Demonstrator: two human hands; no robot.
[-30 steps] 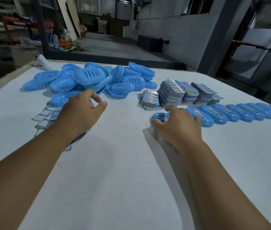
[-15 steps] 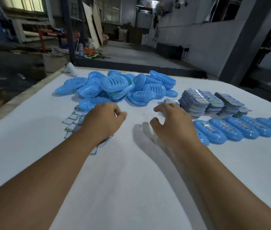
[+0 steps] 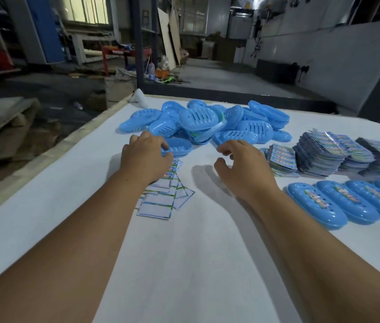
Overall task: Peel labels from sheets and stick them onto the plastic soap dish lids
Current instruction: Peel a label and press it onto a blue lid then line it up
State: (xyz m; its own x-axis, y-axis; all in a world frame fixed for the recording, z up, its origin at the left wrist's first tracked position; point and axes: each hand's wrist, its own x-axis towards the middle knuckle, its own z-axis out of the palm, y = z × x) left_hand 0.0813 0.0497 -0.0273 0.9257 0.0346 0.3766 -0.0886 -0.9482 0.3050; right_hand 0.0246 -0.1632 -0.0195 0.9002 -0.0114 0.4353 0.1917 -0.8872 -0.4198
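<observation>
A pile of blue slotted soap dish lids (image 3: 207, 122) lies at the far middle of the white table (image 3: 184, 264). One lid (image 3: 181, 146) sits apart at the pile's near left, and my left hand (image 3: 147, 159) curls its fingers over that lid's near edge. My right hand (image 3: 242, 169) hovers just right of it with loosely curled fingers, holding nothing. Stacks of colourful label sheets (image 3: 321, 155) stand to the right. A row of labelled lids (image 3: 317, 203) lies in front of the stacks.
Several used backing sheets (image 3: 161, 201) lie fanned out under my left wrist. The table's left edge (image 3: 44, 157) drops to a dark workshop floor. A white object (image 3: 139, 97) sits at the far left corner.
My right hand left the end lid of the labelled row and swung left towards the pile. My left hand reached forward onto the lone lid.
</observation>
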